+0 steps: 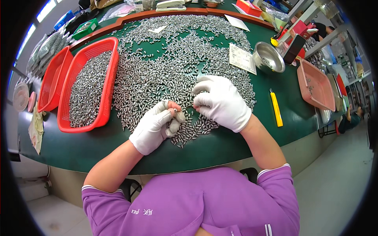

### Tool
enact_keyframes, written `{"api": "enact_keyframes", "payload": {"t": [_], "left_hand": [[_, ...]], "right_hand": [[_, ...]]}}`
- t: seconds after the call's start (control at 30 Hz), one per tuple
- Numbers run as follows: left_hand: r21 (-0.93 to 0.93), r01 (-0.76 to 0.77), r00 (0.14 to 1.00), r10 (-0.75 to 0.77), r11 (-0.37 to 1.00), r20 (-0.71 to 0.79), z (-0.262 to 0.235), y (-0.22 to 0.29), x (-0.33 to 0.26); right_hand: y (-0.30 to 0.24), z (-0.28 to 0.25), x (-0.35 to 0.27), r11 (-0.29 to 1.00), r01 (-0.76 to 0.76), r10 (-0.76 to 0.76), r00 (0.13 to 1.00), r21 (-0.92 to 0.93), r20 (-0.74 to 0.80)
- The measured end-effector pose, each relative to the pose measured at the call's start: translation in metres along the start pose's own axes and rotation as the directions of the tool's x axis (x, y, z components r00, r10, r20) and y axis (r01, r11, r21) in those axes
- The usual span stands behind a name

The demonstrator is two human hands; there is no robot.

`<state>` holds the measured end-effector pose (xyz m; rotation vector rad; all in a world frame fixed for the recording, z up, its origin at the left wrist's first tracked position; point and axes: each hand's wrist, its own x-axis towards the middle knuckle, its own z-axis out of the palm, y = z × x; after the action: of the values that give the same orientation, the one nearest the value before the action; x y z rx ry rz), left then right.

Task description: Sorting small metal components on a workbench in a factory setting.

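Note:
Small silvery bullet-shaped metal parts (145, 90) lie spread in a thick layer over the green tabletop (293, 102). My left hand (155, 126) wears a white glove with bare or worn, greyed fingertips. It is closed at the near edge of the layer, thumb and forefinger pinching what looks like one small metal part. Just to its right, my gloved right hand (222, 102) hovers low over the parts with its fingers curled in and the fingertips drawn together. Whatever those fingertips hold, if anything, is hidden.
A red basket (111, 84) full of the parts stands at left, beside another red basket (53, 88). To the right are a yellow cutter knife (277, 109), a steel bowl (280, 63), a paper slip (242, 59) and a pink basket (321, 88). A raised wooden edge (173, 13) closes the back.

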<state>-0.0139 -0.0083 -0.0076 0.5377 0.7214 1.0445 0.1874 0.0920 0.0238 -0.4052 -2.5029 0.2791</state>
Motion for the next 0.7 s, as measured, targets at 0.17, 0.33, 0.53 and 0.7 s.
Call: {"api": "enact_keyframes", "payload": {"t": [0.17,0.33,0.53,0.7], "left_hand": [[-0.053,-0.007,0.999,0.010,0.999,0.040,0.001,0.001,0.001],[0.006,0.023,0.999,-0.024,1.000,0.035,0.000,-0.001,0.001],[0.037,0.041,0.999,-0.041,0.998,0.001,0.003,0.000,-0.002],[0.056,0.045,0.999,-0.045,0.997,0.012,0.004,0.000,-0.002]], "right_hand": [[0.000,0.012,-0.007,0.999,0.021,-0.019,0.997,-0.025,0.080],[-0.004,0.015,-0.005,0.996,-0.004,0.013,0.994,-0.085,0.110],[-0.003,0.016,-0.004,0.996,-0.041,0.049,0.994,-0.078,0.099],[-0.004,0.014,-0.003,0.998,-0.013,0.018,0.995,-0.054,0.100]]}}
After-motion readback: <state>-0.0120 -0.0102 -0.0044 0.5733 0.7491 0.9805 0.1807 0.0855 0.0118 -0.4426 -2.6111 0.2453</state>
